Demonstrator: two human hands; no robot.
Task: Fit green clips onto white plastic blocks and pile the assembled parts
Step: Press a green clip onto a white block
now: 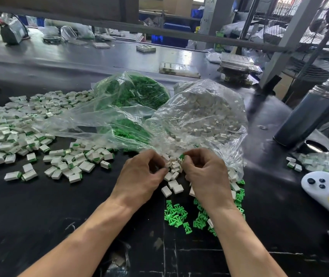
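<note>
Big picture first: the black table (39, 226) carries a wide spread of assembled parts (19, 132) across its left side, white bodies each with a green end showing, scattered more than stacked; that heap looks like a good share of the work done; yet two clear plastic bags sit behind the hands and both look far from spent, the bag of white blocks (203, 112) on the right bulging full, the bag of green clips (133, 92) beside it to the left well stocked too; so by my reckoning plenty is left.

Closer in: a loose cluster of green clips (176, 213) lies on the table between the wrists, more of them running under and past the right forearm; they are bright green, flat and T-shaped; a few bare white blocks (172, 186) lie just in front, small plain rectangles with no green on them yet.

Now the hands, close together at the mouth of the white bag: the right hand (205, 172) pinches one green clip (182, 156) at its fingertips; the left hand (141, 174) has fingers curled in toward the little pile of blocks, seemingly pinching one, though the block itself is hard to pick out; the fit looks about to be made, not yet made.
</note>
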